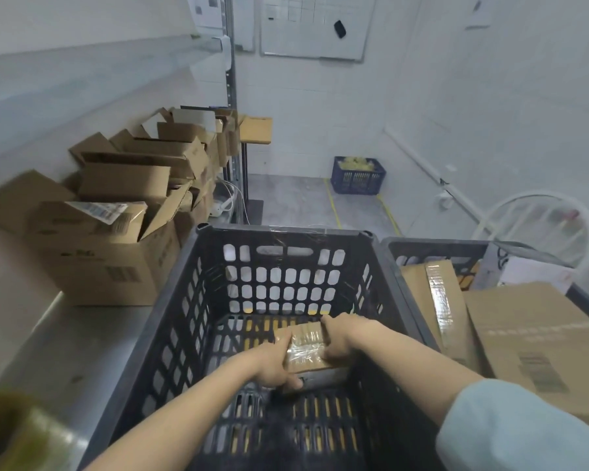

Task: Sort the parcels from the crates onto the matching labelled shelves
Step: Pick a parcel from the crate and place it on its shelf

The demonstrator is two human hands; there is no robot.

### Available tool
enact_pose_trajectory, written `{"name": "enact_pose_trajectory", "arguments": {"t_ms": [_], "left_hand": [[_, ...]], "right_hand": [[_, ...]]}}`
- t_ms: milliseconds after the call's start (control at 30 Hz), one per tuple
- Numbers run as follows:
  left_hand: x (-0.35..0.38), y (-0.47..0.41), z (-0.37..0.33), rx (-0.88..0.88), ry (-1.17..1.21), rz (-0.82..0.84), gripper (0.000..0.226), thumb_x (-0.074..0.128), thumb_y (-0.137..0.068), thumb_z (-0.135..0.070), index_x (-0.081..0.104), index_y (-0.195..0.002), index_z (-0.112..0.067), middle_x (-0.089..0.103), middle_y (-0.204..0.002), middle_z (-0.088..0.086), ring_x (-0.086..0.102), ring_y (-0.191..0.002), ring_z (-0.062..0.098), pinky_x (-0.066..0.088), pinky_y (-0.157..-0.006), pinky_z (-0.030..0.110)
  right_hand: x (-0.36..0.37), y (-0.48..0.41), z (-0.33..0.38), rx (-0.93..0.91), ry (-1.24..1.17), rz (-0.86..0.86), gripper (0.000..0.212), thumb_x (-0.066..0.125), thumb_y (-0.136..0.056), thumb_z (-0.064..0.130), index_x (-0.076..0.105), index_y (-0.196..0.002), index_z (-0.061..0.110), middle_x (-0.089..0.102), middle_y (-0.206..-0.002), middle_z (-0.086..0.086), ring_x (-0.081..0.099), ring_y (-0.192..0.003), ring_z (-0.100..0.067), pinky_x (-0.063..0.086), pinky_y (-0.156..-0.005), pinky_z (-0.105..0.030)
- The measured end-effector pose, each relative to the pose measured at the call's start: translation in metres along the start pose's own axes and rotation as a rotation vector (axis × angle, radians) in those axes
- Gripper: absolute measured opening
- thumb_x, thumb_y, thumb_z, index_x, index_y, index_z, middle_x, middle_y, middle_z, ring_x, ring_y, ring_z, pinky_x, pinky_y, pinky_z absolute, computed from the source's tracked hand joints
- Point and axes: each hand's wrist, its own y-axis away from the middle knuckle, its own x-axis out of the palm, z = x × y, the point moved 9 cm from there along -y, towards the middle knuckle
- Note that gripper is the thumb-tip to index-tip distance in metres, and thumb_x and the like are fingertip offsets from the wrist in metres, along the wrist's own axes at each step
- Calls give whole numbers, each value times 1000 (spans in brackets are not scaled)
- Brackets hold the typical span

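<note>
A small brown cardboard parcel [306, 348] wrapped in clear tape lies at the bottom of a black perforated crate [191, 300] in front of me. My left hand [275, 363] grips its left side, thumb on top. My right hand [339, 338] grips its right side with curled fingers. A second black crate [432, 248] to the right holds larger taped cardboard parcels [538, 338]. A metal shelf [65, 331] runs along the left with several cardboard boxes [116, 253] on it.
A shelf upright [233, 107] rises behind the boxes. A blue crate [358, 176] stands on the floor by the far wall, inside yellow floor lines. A white round frame [541, 219] sits at right. A whiteboard [315, 25] hangs on the wall.
</note>
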Motion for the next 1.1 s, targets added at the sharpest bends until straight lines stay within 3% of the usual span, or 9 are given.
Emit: {"name": "enact_pose_trajectory", "arguments": {"t_ms": [167, 267, 400, 500, 633, 800, 933, 1000, 1100], "left_hand": [[-33, 15, -8, 27, 45, -209, 100, 75, -83, -18, 7, -156, -21, 54, -120, 4, 59, -95, 15, 54, -78, 24], [-73, 41, -12, 73, 54, -397, 91, 75, -84, -27, 18, -155, -24, 54, -133, 6, 59, -108, 19, 52, -91, 30], [-102, 76, -18, 103, -7, -548, 92, 69, -85, -48, 14, -156, -28, 50, -144, 6, 51, -126, 24, 42, -105, 35], [-109, 98, -24, 118, -10, -599, 85, 59, -91, -52, 11, -156, -28, 54, -140, 6, 57, -117, 22, 47, -97, 31], [-113, 124, -30, 159, 50, -635, 73, 50, -97, -49, 11, -156, -32, 61, -126, 3, 63, -98, 16, 50, -81, 26], [-111, 145, -26, 203, 201, -618, 64, 47, -96, -55, 28, -153, -33, 61, -130, -8, 61, -112, 10, 47, -101, 35], [-106, 164, -34, 295, 428, -601, 34, 44, -99, -47, 48, -133, -42, 69, -112, -16, 65, -104, 12, 52, -97, 40], [-102, 175, -41, 308, 499, -591, 22, 42, -100, -44, 51, -121, -46, 71, -107, -16, 67, -99, 9, 53, -94, 34], [-97, 187, -49, 294, 414, -645, 41, 38, -99, -52, 50, -135, -36, 70, -105, -15, 67, -84, 1, 52, -81, 19]], "right_hand": [[-28, 10, -2, -23, -251, -143, 64, 58, -89, 36, 32, -145, 18, 29, -141, -21, 52, -116, -37, 43, -102, -39], [-59, 32, -5, -99, -420, -312, 67, 60, -88, 45, 35, -146, 23, 35, -138, -14, 48, -122, -32, 38, -105, -35], [-102, 68, -8, -213, -505, -543, 67, 65, -84, 49, 40, -142, 26, 44, -135, -7, 45, -124, -26, 38, -105, -37], [-131, 96, -6, -340, -527, -688, 72, 66, -84, 48, 36, -144, 22, 47, -141, -4, 44, -128, -20, 36, -107, -34], [-151, 134, -3, -456, -533, -810, 67, 67, -87, 38, 36, -144, 19, 49, -138, 0, 47, -124, -12, 35, -100, -20], [-157, 161, -4, -539, -627, -898, 63, 70, -86, 30, 40, -141, 17, 52, -134, 2, 50, -122, -8, 40, -104, -27], [-152, 178, -12, -527, -691, -938, 73, 70, -84, 41, 36, -145, 23, 48, -138, 10, 47, -122, -3, 42, -102, -26], [-147, 183, -15, -528, -728, -928, 74, 70, -83, 43, 33, -146, 28, 49, -137, 13, 48, -121, -2, 45, -100, -28], [-144, 190, -21, -533, -794, -924, 71, 69, -84, 42, 35, -145, 34, 51, -133, 17, 50, -118, 2, 47, -92, -21]]}}
